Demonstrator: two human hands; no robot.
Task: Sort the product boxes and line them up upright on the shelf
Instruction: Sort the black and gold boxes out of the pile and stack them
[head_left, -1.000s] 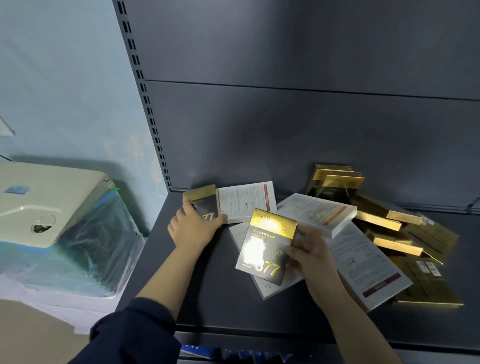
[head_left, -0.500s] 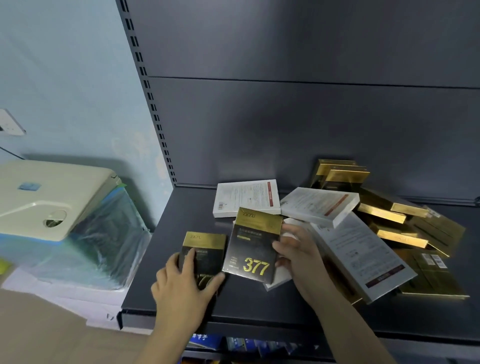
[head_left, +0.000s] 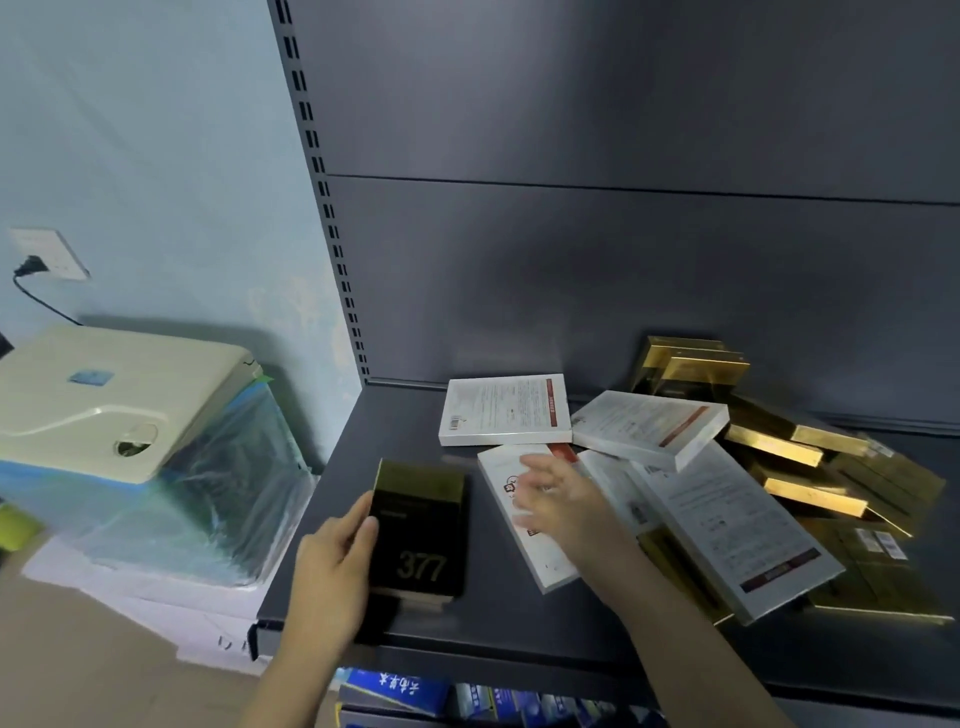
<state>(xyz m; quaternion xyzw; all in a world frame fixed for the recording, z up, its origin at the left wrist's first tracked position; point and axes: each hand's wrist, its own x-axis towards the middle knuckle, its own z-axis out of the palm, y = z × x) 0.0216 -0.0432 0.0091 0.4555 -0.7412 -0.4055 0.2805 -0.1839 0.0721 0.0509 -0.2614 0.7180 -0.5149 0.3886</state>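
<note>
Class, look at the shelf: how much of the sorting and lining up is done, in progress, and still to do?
Done: nothing stands in a row yet. In hand: the left hand holds the black 377 boxes stacked near the shelf edge; the right hand reaches over the white boxes. Left: white and gold boxes lie jumbled.

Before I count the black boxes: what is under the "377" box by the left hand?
The 377 box lies on something whose pale edge shows below its bottom end. What it is stays hidden. The left hand touches the box's left side.
</note>
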